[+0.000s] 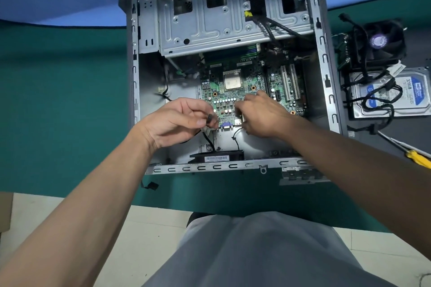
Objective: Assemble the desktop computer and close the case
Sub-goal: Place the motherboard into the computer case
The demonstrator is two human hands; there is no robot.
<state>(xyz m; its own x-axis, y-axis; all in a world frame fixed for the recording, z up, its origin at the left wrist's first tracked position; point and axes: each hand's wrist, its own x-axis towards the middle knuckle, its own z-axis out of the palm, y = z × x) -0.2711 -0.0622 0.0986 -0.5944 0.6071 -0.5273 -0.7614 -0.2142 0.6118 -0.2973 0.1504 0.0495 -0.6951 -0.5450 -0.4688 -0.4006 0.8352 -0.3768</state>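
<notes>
The open computer case (326, 72) lies on its side on the green table. Inside sits the green motherboard (235, 98) with its bare CPU (232, 80). My left hand (179, 121) pinches a small black connector (210, 120) on a black cable above the board's near left corner. That cable runs down toward the black case fan (217, 158) at the case's near wall. My right hand (261, 116) reaches over the board's near edge with curled fingers on a small part I cannot make out. A second thin black cable hangs below it.
A metal drive cage (233, 23) spans the far half of the case. Right of the case lie a CPU cooler fan (382, 42), a hard drive (391, 93) under black cables, and a yellow-handled screwdriver (417, 158). A loose black connector (151, 186) lies near the table's front edge.
</notes>
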